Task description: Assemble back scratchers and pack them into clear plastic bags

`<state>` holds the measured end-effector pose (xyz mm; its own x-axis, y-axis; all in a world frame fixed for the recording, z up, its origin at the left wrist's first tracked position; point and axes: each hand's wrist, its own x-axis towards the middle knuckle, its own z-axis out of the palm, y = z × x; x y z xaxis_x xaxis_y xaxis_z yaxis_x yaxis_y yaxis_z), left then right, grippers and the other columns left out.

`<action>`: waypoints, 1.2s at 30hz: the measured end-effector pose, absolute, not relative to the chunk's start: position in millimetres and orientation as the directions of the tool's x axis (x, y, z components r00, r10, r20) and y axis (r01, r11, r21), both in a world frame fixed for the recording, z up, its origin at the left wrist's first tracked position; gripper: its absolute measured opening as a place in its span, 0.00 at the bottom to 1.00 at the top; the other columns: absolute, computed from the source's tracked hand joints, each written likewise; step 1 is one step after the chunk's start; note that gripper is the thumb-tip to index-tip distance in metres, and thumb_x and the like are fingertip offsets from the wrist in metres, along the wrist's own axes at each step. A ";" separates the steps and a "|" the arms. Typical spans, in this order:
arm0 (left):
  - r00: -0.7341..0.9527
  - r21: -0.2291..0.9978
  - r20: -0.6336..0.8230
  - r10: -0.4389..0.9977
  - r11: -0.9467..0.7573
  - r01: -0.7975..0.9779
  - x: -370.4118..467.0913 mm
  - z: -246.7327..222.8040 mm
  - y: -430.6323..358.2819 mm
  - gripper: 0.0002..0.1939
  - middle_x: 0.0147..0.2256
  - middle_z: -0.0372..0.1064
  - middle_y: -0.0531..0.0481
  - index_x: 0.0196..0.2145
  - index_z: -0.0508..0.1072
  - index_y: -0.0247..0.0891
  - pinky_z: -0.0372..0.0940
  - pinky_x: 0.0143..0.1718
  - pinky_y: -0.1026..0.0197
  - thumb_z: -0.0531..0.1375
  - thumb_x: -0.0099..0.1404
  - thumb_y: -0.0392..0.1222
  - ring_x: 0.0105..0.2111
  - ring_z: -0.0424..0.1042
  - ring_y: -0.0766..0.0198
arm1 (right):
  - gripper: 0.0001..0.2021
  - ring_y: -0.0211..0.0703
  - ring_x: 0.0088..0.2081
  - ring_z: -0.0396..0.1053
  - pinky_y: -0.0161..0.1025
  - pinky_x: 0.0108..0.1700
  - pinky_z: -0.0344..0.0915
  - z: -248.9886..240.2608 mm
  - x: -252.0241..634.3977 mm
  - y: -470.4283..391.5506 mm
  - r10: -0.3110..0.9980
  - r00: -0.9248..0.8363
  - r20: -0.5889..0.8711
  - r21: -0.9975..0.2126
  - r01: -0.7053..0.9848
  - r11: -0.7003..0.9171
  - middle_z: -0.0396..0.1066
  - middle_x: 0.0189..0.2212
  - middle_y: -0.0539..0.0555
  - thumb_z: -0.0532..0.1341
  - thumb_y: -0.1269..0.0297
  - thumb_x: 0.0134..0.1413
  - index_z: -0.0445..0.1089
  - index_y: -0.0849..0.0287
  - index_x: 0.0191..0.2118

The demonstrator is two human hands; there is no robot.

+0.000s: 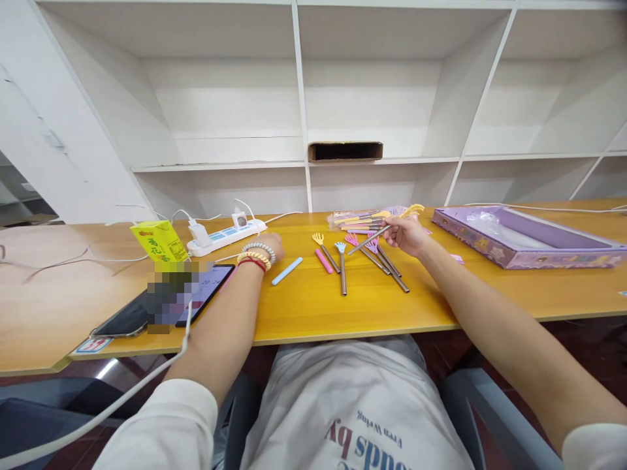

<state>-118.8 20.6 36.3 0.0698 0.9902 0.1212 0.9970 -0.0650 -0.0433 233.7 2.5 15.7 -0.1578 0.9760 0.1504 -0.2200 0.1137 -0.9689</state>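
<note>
My right hand is closed around a small back scratcher with a yellow claw head and a metal rod. Below it on the table lie several more metal-rod back scratchers with pink, purple, blue and yellow heads, among them the blue-headed back scratcher. My left hand is over the table beside the power strip, its fingers hidden beyond the wrist. Nearest to it lies a loose light-blue handle sleeve. A pink handle sleeve rests beside the yellow-headed back scratcher.
At the back, a clear bag holds more back scratchers. An open purple box stands right. On the left are a white power strip, a yellow drink carton, a phone and a tablet. White shelves rise behind.
</note>
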 end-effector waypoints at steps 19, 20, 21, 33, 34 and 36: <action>0.605 0.167 0.498 0.621 -0.753 0.636 -42.5 7.5 -8.6 0.17 0.41 0.72 0.46 0.48 0.70 0.37 0.61 0.45 0.57 0.48 0.68 0.45 0.41 0.69 0.60 | 0.13 0.48 0.27 0.74 0.35 0.19 0.62 14.6 239.6 2.2 0.935 -0.279 0.221 -0.929 -0.353 0.114 0.76 0.25 0.59 0.55 0.62 0.42 0.72 0.62 0.31; 0.604 0.176 0.505 0.617 -0.759 0.627 -42.2 7.0 -8.7 0.17 0.41 0.72 0.46 0.48 0.70 0.37 0.61 0.46 0.57 0.48 0.68 0.45 0.41 0.70 0.60 | 0.13 0.48 0.26 0.74 0.35 0.19 0.62 14.7 239.4 2.2 0.937 -0.275 0.216 -0.929 -0.352 0.111 0.76 0.25 0.59 0.55 0.63 0.41 0.72 0.62 0.31; 0.601 0.186 0.516 0.611 -0.764 0.617 -41.7 6.5 -8.9 0.17 0.41 0.72 0.46 0.48 0.70 0.37 0.61 0.46 0.58 0.49 0.68 0.45 0.41 0.70 0.60 | 0.13 0.48 0.26 0.74 0.35 0.19 0.62 15.0 239.2 2.2 0.939 -0.271 0.212 -0.930 -0.352 0.108 0.76 0.25 0.59 0.55 0.64 0.41 0.72 0.62 0.31; 0.520 0.225 0.558 0.646 -0.722 0.655 -39.9 9.1 -15.1 0.18 0.36 0.74 0.49 0.45 0.72 0.40 0.62 0.40 0.62 0.49 0.67 0.51 0.37 0.72 0.62 | 0.12 0.45 0.24 0.72 0.34 0.18 0.60 12.1 236.3 6.7 0.932 -0.337 0.134 -0.979 -0.194 0.071 0.76 0.27 0.60 0.53 0.62 0.47 0.68 0.62 0.34; 0.534 0.216 0.536 0.654 -0.717 0.662 -40.7 10.2 -15.5 0.18 0.35 0.74 0.49 0.45 0.72 0.41 0.62 0.39 0.62 0.49 0.67 0.52 0.37 0.72 0.61 | 0.12 0.45 0.23 0.72 0.34 0.18 0.60 11.2 235.6 7.0 0.932 -0.345 0.114 -0.986 -0.156 0.063 0.76 0.27 0.61 0.53 0.61 0.48 0.67 0.62 0.33; 0.563 0.212 0.481 0.672 -0.712 0.669 -42.1 12.2 -16.8 0.19 0.34 0.74 0.50 0.47 0.71 0.42 0.62 0.38 0.62 0.48 0.67 0.52 0.37 0.72 0.61 | 0.12 0.45 0.22 0.71 0.34 0.18 0.59 9.8 233.8 7.4 0.931 -0.352 0.094 -0.993 -0.102 0.062 0.76 0.26 0.62 0.52 0.59 0.49 0.67 0.62 0.31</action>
